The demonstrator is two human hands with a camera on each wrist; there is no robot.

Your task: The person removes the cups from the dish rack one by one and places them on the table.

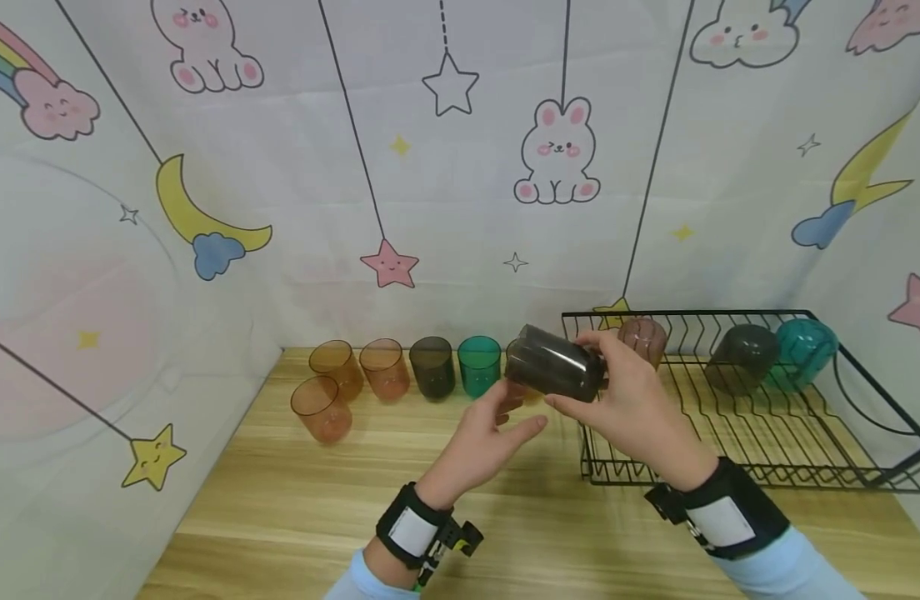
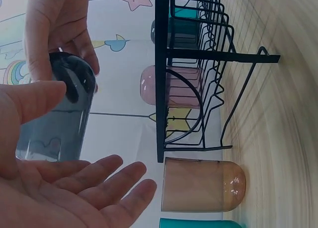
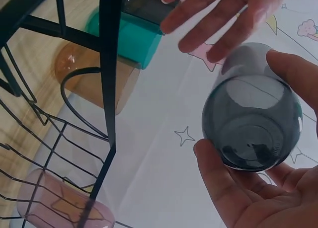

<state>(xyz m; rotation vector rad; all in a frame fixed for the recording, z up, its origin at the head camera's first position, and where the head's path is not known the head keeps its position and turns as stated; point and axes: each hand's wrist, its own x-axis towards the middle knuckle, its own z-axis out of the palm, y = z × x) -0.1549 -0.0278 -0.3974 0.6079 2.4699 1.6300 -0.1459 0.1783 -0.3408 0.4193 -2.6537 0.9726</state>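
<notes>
My right hand (image 1: 628, 404) grips a dark grey tumbler (image 1: 556, 364) near its base, the cup tilted on its side with its mouth toward the left. In the right wrist view, the thumb and fingers (image 3: 218, 173) wrap the tumbler's base end (image 3: 253, 133). My left hand (image 1: 481, 442) is just below the cup's mouth end, fingers relaxed and palm turned up in the left wrist view. There, its thumb overlaps the tumbler (image 2: 59, 114), while its fingers (image 2: 109, 183) spread below. Behind the held cup, an amber tumbler (image 2: 198, 185) stands upright on the table.
A black wire rack (image 1: 700, 482) at the right holds a pinkish tumbler (image 1: 643, 340), a dark one (image 1: 743, 358) and a teal one (image 1: 807, 352), all upside down. Along the table's back stand green (image 1: 479, 367), dark (image 1: 432, 368) and several orange-toned tumblers (image 1: 385, 369). A patterned cloth (image 1: 460, 192) hangs behind.
</notes>
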